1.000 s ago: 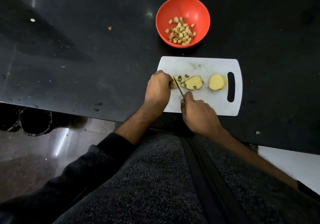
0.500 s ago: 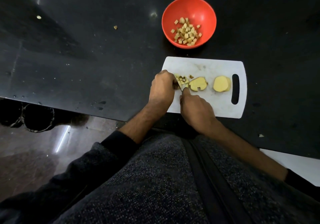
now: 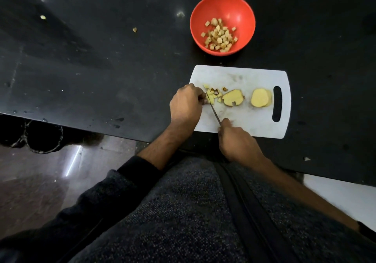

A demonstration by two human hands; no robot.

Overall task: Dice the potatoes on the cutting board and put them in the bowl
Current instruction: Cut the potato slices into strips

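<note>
Nearest the camera, the person's dark knit sweater [image 3: 183,212] fills the lower part of the head view, both forearms reaching out over the near edge of the black countertop [image 3: 81,69]. The right hand [image 3: 238,142] is curled round the handle of a knife [image 3: 215,114], forefinger stretched along its back. Half a second ago this hand sat further up the board with the blade almost hidden; now it has drawn back to the near edge of the white cutting board [image 3: 254,120], and the thin blade shows as a slanted line running up to the cut pieces.

The left hand [image 3: 186,104] sits at the board's left edge much as before, its fingers bent over a small cluster of potato pieces [image 3: 211,97]; the fingertips are hidden, so how firmly they pinch cannot be told. Just right of the cluster lies a potato slice [image 3: 233,98] with a notch cut from its near side, and further right, beside the board's handle slot, a potato chunk [image 3: 260,100], uncut.

Beyond the board's far edge stands the red bowl [image 3: 238,8], well apart from the hands, holding a heap of diced potato [image 3: 219,38]. Two small scraps [image 3: 134,30] lie on the countertop toward its far left.
</note>
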